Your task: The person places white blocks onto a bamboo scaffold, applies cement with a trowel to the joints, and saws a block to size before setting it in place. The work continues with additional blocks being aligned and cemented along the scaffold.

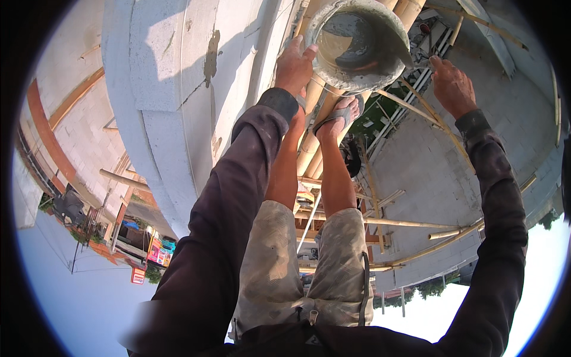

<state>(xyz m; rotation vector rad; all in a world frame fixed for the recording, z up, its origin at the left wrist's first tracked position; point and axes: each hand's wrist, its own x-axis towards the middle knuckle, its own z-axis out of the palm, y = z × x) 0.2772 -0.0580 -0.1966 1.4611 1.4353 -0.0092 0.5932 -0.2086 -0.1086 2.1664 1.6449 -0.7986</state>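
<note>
A round, mortar-caked bucket [357,80] with wet grey mortar inside rests on bamboo poles [318,137], at the top middle. My left hand [294,65] is at the bucket's left side, fingers curled on its rim. My right hand [452,86], right of the bucket, is closed on a greyish tool [423,64], possibly a trowel, that reaches to the bucket's edge; its shape is hard to make out. My sandalled feet [345,110] stand on the poles just below the bucket.
A pale block wall [160,107] runs close along my left. Bamboo scaffolding [428,223] surrounds my legs, with a drop showing between the poles [377,119]. Another block wall [428,178] stands on the right. Far below left are roofs, wires and stalls [160,253].
</note>
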